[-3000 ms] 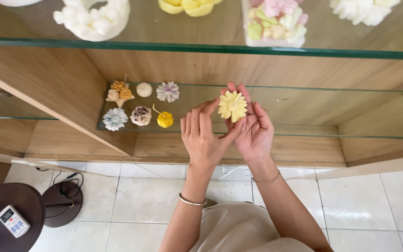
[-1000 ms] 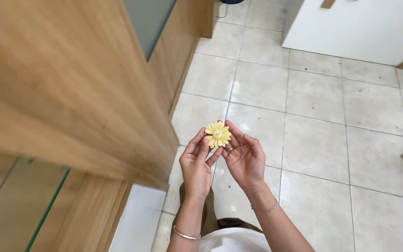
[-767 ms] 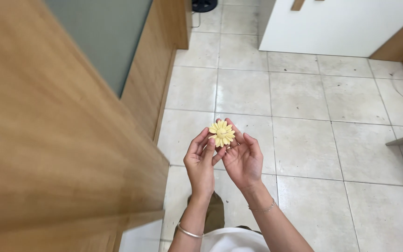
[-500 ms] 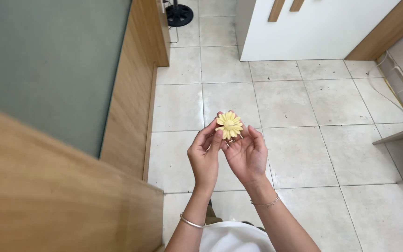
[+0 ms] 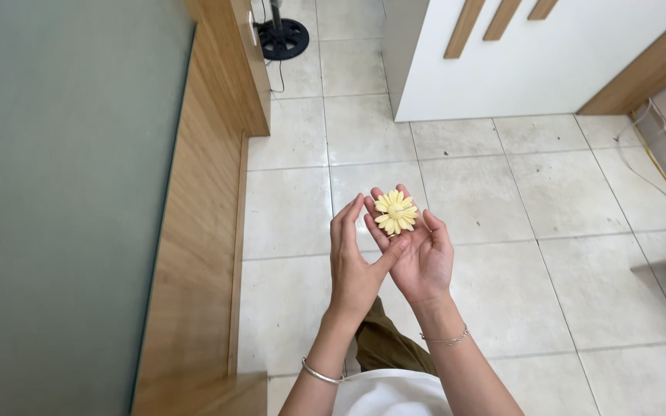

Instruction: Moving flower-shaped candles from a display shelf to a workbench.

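Pale tiled floor, wood panel at left. Frame centre — yellow flower cradled on right hand, fingers spread; left hand alongside, thumb steadying. Loose support — could probably slip off, chip on tile.

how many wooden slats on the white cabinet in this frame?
3, side by side on the white cabinet at top: left slat, middle slat, right slat. More may lie beyond the frame edge.
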